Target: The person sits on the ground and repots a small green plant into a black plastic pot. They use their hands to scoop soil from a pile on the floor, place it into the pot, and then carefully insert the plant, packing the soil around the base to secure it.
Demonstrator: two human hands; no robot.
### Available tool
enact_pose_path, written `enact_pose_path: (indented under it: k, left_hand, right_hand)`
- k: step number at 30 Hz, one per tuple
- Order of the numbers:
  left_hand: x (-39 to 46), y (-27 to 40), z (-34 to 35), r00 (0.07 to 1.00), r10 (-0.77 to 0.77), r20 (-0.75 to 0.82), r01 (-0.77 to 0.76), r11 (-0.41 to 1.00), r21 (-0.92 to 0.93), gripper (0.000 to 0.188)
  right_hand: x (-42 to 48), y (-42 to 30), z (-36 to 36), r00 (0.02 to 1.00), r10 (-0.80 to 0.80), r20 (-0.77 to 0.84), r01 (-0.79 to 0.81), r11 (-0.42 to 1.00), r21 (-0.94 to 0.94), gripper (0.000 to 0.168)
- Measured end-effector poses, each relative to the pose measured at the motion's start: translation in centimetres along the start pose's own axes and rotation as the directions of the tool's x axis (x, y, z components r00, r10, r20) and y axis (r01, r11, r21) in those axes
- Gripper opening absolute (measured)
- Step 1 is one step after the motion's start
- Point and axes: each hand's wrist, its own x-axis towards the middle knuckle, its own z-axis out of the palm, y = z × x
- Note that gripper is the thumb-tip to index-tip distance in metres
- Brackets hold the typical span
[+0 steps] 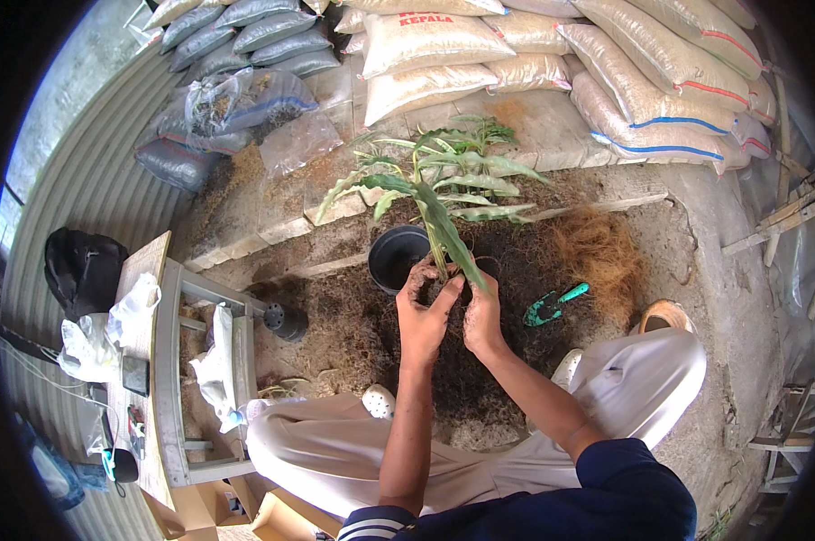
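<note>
Both my hands hold a long-leaved green plant [441, 230] by the base of its stems, above dark soil. My left hand [424, 311] has thumb and fingers curled about the stem base and roots. On the other side of the root clump, my right hand [482, 308] cups it, its fingers partly hidden by a hanging leaf. Just behind my left hand stands a black plastic pot [395, 260], whose inside looks dark. A green hand trowel [556, 304], smeared with soil, lies to the right of my right hand. More leafy plants [485, 138] stand beyond the held one.
Brown coir fibre [597, 257] lies at the right of the soil [407, 338]. A small black pot [286, 321] rests on its side at the left, near a wooden table [154, 379] with plastic bags. Stacked filled sacks [434, 40] line the back, on a raised concrete ledge [282, 230].
</note>
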Motion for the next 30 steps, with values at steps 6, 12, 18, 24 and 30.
enact_pose_path:
  k: [6,12,18,24,30]
  left_hand:
    - [-0.1,1.1,0.1,1.000,-0.014,0.024,0.014,1.000,0.028,0.034]
    - [-0.2,2.1,0.1,0.999,-0.048,0.001,0.048,0.994,0.093,0.038]
    - [0.0,2.1,0.0,0.999,-0.043,0.000,0.043,0.997,0.061,0.039]
    - [1.3,-1.4,-1.0,0.997,0.033,-0.068,-0.053,0.947,-0.316,0.052]
    - [0.3,-3.7,0.1,0.985,-0.168,0.040,0.150,0.716,-0.681,0.051]
  right_hand:
    - [0.3,0.1,0.1,0.999,-0.035,-0.012,0.036,0.999,0.037,0.034]
    - [0.2,0.3,0.0,1.000,0.019,-0.023,-0.016,0.992,0.128,0.037]
    - [0.7,0.6,-0.4,0.999,0.005,-0.049,-0.003,0.999,0.051,0.040]
    - [1.5,0.5,-0.9,0.967,0.248,-0.050,-0.226,0.937,0.267,0.039]
    - [0.6,2.4,0.3,0.996,0.045,-0.083,-0.044,0.999,0.023,0.045]
